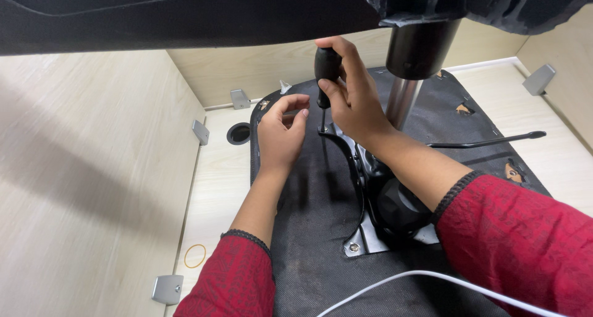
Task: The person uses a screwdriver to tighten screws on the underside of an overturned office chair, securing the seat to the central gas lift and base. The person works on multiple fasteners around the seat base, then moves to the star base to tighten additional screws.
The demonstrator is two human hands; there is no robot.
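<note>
Nearest the lens I see a white cable (432,279) curving across the bottom edge, over the black fabric underside of an upturned chair seat (309,230). Both forearms come in wearing red patterned sleeves (513,237) with dark trim at the cuffs. A yellow rubber band (195,256) lies on the pale wood surface (216,187) at lower left, near a small metal bracket (167,288).

Mid-frame — the metal mounting plate (364,240) of the chair mechanism sits screwed onto the seat, with a bolt head visible at its near corner. A black adjustment lever (494,140) sticks out to the right from the mechanism, ending in a small knob.

Further on, my left hand (279,135) rests on the seat fabric just left of the plate, its fingers curled narrow with the tips pinched together near the tool's shaft; I cannot tell whether they hold anything. My right hand (352,101) is wrapped around the black handle of a screwdriver (325,82), held upright, tip down at the far end of the plate.

Just behind the right hand — the chrome gas-lift column (401,101) rises into a black sleeve. Beyond, the light wood wall panels carry more grey brackets, and a round cable hole (238,133) sits in the surface by the seat's far-left edge.
</note>
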